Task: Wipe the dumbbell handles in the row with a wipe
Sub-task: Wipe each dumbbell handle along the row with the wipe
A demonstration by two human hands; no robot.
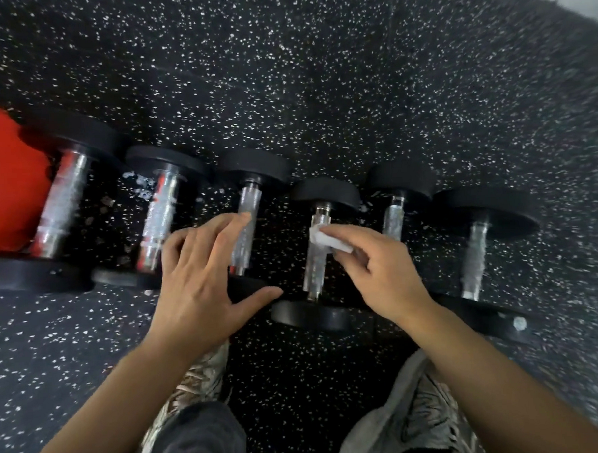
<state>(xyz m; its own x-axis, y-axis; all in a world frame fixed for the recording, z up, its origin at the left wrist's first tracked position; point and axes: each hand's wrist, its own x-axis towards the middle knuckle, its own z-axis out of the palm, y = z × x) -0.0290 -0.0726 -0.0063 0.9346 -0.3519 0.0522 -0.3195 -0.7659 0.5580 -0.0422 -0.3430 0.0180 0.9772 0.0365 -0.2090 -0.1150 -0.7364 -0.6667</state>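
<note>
Several black dumbbells with chrome handles lie side by side in a row on the speckled rubber floor. My right hand [378,270] pinches a small white wipe [325,240] and presses it on the upper part of the fourth dumbbell's handle [315,270]. My left hand [204,282] hovers open, fingers spread, over the near end of the third dumbbell's handle [247,211], hiding its lower weight. Further handles lie at the left [62,202], [158,215] and at the right [393,215], [475,259].
A red object [4,177] lies at the far left beside the largest dumbbell. My two grey shoes [422,412] and a dark trouser leg [197,439] are at the bottom, close to the row. Speckled floor [318,71] stretches beyond the dumbbells.
</note>
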